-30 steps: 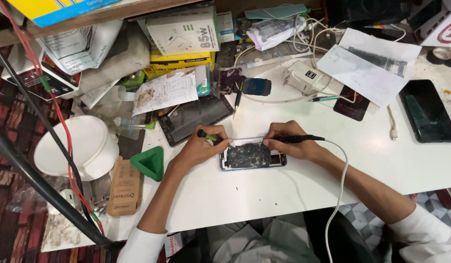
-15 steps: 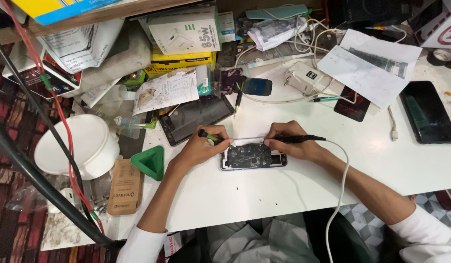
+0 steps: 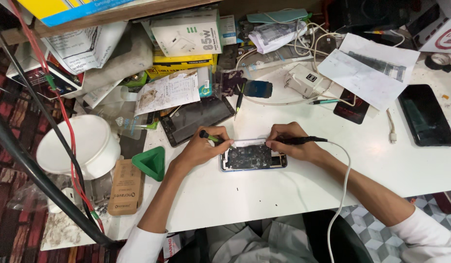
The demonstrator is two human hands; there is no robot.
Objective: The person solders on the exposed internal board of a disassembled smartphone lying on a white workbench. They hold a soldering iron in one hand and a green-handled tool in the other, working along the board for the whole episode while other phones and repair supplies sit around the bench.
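Opened smartphone (image 3: 253, 157), back cover off, circuit board exposed, lies flat on white desk (image 3: 264, 199) near front edge, between both hands. Left hand (image 3: 202, 148) rests at phone's left end, fingers pinching green-handled tool (image 3: 211, 138), tip angled toward phone's upper left corner. Right hand (image 3: 292, 140) rests on phone's upper right edge, fingers closed around black corded pen-like tool (image 3: 303, 140); white cable (image 3: 343, 185) trails off desk front. Green triangular pick (image 3: 151, 163) left of left forearm. Dark tablet (image 3: 197, 119) just behind left hand.
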